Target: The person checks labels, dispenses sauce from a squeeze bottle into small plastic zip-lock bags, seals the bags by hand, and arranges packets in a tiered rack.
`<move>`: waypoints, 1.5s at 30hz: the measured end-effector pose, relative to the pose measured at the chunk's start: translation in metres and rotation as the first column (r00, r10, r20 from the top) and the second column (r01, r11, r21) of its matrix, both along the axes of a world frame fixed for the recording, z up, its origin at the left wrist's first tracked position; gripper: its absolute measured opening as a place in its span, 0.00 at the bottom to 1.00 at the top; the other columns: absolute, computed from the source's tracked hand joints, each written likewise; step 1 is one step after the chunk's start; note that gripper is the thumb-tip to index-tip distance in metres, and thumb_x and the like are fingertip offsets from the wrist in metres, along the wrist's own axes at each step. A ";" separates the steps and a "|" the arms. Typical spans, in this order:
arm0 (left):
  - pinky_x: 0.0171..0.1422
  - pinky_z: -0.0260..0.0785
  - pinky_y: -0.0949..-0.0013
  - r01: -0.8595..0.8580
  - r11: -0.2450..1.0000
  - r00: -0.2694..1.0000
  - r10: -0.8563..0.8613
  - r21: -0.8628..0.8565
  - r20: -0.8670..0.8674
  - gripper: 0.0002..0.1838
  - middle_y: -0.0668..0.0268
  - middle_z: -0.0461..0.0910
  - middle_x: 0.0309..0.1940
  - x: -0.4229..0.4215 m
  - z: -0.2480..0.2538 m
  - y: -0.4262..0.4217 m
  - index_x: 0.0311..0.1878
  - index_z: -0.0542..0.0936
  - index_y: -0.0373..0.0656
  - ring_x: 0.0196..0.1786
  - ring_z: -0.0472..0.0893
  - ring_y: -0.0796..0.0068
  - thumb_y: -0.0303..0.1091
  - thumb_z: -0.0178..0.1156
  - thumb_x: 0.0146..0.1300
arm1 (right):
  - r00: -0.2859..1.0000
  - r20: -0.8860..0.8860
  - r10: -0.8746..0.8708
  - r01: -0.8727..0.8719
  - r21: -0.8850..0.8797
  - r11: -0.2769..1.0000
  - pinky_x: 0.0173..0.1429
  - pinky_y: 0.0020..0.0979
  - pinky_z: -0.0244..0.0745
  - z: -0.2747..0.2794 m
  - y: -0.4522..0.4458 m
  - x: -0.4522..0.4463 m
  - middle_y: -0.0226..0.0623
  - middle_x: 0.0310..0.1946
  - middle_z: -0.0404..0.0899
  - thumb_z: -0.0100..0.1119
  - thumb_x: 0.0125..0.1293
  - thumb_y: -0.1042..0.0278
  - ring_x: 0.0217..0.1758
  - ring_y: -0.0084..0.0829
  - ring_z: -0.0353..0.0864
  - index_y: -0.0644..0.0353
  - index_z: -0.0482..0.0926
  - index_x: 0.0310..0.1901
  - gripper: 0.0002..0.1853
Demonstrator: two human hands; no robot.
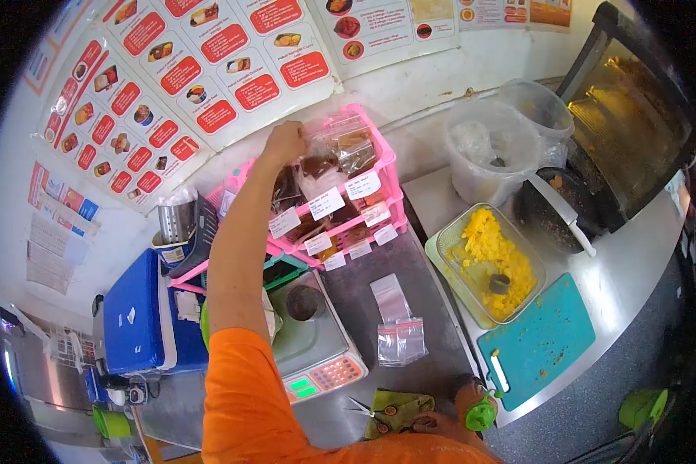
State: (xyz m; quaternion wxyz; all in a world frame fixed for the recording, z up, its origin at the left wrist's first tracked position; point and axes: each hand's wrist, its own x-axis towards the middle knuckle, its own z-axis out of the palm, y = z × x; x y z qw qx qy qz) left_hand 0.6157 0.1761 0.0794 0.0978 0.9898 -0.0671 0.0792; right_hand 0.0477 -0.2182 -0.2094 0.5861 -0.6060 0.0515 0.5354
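My left hand reaches to the back of the upper pink basket, beside clear plastic packets with brown contents. Its fingers are curled down among the packets; what they grip is hidden. White printed labels hang over the basket's front. Low in view, my right hand lies close to my body at the edge of a green cloth, its fingers mostly hidden. Scissors lie partly on that cloth. Just right of the hand stands a bottle with a green cap.
A digital scale with a dark cup stands under my left arm. Small zip bags lie on the counter. To the right are a tray of yellow food, a teal cutting board, a pan and clear buckets.
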 end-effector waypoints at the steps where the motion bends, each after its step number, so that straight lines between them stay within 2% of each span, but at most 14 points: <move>1: 0.52 0.73 0.53 0.012 0.997 0.995 -0.005 -0.070 0.098 0.11 0.46 0.83 0.40 0.000 0.001 -0.001 0.38 0.82 0.37 0.46 0.82 0.48 0.33 0.62 0.56 | 0.999 -0.002 0.038 -0.038 -0.020 0.999 0.57 0.35 0.76 0.013 0.001 0.008 0.38 0.49 0.83 0.67 0.63 0.47 0.53 0.31 0.81 0.59 0.74 0.60 0.30; 9: 0.60 0.70 0.56 -0.032 0.996 0.994 0.041 -0.088 0.097 0.18 0.45 0.80 0.47 -0.003 0.003 -0.014 0.48 0.79 0.36 0.54 0.79 0.48 0.34 0.64 0.56 | 0.995 -0.054 -0.087 0.090 0.059 0.994 0.57 0.34 0.76 0.014 0.006 0.004 0.38 0.50 0.83 0.67 0.64 0.47 0.54 0.32 0.81 0.58 0.74 0.60 0.30; 12: 0.64 0.68 0.55 -0.023 0.987 0.982 0.052 -0.161 0.181 0.22 0.45 0.77 0.53 -0.009 -0.011 -0.013 0.52 0.78 0.36 0.59 0.76 0.50 0.36 0.65 0.55 | 0.997 -0.056 0.058 -0.062 -0.068 0.996 0.60 0.32 0.74 0.038 0.006 0.019 0.36 0.53 0.81 0.66 0.64 0.47 0.57 0.29 0.79 0.56 0.75 0.61 0.29; 15: 0.66 0.67 0.54 -0.037 0.974 0.964 0.093 -0.222 0.248 0.24 0.45 0.75 0.57 -0.012 -0.014 -0.013 0.54 0.78 0.38 0.62 0.74 0.52 0.37 0.65 0.54 | 0.993 0.024 0.113 -0.111 -0.078 0.991 0.61 0.34 0.73 -0.001 0.004 0.006 0.36 0.53 0.81 0.64 0.65 0.46 0.57 0.30 0.78 0.56 0.75 0.61 0.29; 17: 0.67 0.67 0.53 -0.050 0.961 0.968 0.113 -0.272 0.223 0.24 0.44 0.75 0.58 -0.019 -0.011 -0.017 0.55 0.78 0.39 0.63 0.73 0.51 0.37 0.65 0.54 | 0.983 0.183 -0.022 0.006 0.086 0.996 0.59 0.35 0.76 -0.008 0.002 -0.003 0.40 0.50 0.82 0.64 0.66 0.52 0.54 0.36 0.81 0.54 0.77 0.59 0.23; 19: 0.68 0.65 0.54 0.067 0.997 0.947 -0.077 0.043 0.312 0.25 0.43 0.74 0.59 -0.034 0.004 -0.022 0.56 0.78 0.39 0.62 0.74 0.51 0.41 0.64 0.57 | 0.923 0.325 0.208 -0.184 -0.104 0.977 0.60 0.36 0.75 0.027 0.004 0.017 0.40 0.54 0.81 0.62 0.68 0.53 0.56 0.37 0.80 0.56 0.76 0.60 0.24; 21: 0.66 0.67 0.54 0.084 0.993 0.991 -0.093 0.084 0.101 0.27 0.44 0.75 0.58 -0.039 0.008 -0.007 0.57 0.78 0.39 0.60 0.76 0.50 0.47 0.62 0.58 | 0.994 0.113 0.004 -0.001 -0.024 1.000 0.62 0.37 0.73 0.024 0.002 0.002 0.41 0.57 0.79 0.62 0.68 0.52 0.59 0.37 0.78 0.58 0.74 0.62 0.26; 23: 0.61 0.70 0.59 0.019 0.950 0.976 0.050 -0.310 0.214 0.21 0.51 0.78 0.47 -0.122 0.008 -0.055 0.51 0.79 0.38 0.54 0.78 0.58 0.42 0.64 0.60 | 0.998 0.052 0.046 -0.044 -0.041 0.998 0.62 0.37 0.73 0.041 0.004 0.016 0.41 0.57 0.79 0.61 0.68 0.49 0.60 0.38 0.78 0.61 0.73 0.62 0.28; 25: 0.56 0.72 0.63 0.101 0.875 0.991 -0.048 -0.474 0.123 0.15 0.57 0.81 0.36 -0.214 -0.030 -0.115 0.45 0.80 0.38 0.49 0.81 0.66 0.38 0.66 0.61 | 0.989 0.130 0.072 -0.065 -0.057 0.996 0.62 0.38 0.73 0.058 0.001 0.019 0.43 0.57 0.79 0.59 0.68 0.44 0.60 0.40 0.78 0.59 0.74 0.61 0.29; 26: 0.56 0.71 0.61 0.287 0.789 0.957 -0.262 -0.544 0.125 0.11 0.59 0.80 0.33 -0.259 -0.061 -0.146 0.40 0.81 0.40 0.48 0.80 0.63 0.37 0.65 0.61 | 0.992 0.106 0.067 -0.062 -0.053 0.997 0.62 0.38 0.73 0.063 0.001 0.021 0.43 0.57 0.79 0.59 0.68 0.44 0.60 0.40 0.78 0.59 0.74 0.61 0.29; 28: 0.53 0.70 0.55 0.468 0.795 0.857 -0.515 -0.386 -0.023 0.11 0.58 0.79 0.39 -0.313 -0.157 -0.171 0.40 0.83 0.43 0.43 0.77 0.54 0.32 0.69 0.53 | 0.980 0.159 0.119 -0.112 -0.055 0.992 0.61 0.38 0.73 0.069 0.005 0.023 0.44 0.56 0.80 0.57 0.68 0.42 0.59 0.40 0.79 0.57 0.74 0.61 0.29; 31: 0.55 0.68 0.57 0.184 0.942 0.980 -0.198 -0.282 -0.025 0.10 0.63 0.74 0.53 -0.377 -0.256 -0.185 0.39 0.87 0.51 0.53 0.72 0.55 0.31 0.68 0.52 | 0.974 0.203 0.102 -0.086 -0.083 0.993 0.60 0.38 0.73 0.059 0.006 0.010 0.45 0.55 0.80 0.59 0.68 0.44 0.58 0.40 0.80 0.56 0.75 0.59 0.27; 33: 0.56 0.67 0.57 0.166 0.944 0.985 -0.170 -0.287 0.012 0.09 0.62 0.74 0.53 -0.390 -0.292 -0.180 0.38 0.87 0.50 0.54 0.71 0.54 0.30 0.68 0.52 | 0.976 0.205 0.074 -0.056 -0.092 0.994 0.60 0.37 0.73 0.059 0.004 0.006 0.45 0.54 0.81 0.60 0.67 0.46 0.57 0.39 0.80 0.56 0.76 0.58 0.26; 45: 0.59 0.64 0.57 0.208 0.941 0.967 -0.156 -0.268 0.203 0.05 0.61 0.73 0.53 -0.414 -0.301 -0.169 0.32 0.88 0.52 0.55 0.69 0.53 0.32 0.67 0.50 | 0.904 0.413 -0.109 0.182 -0.142 0.973 0.54 0.34 0.77 0.080 -0.002 -0.046 0.42 0.44 0.85 0.64 0.65 0.57 0.46 0.35 0.84 0.61 0.79 0.53 0.20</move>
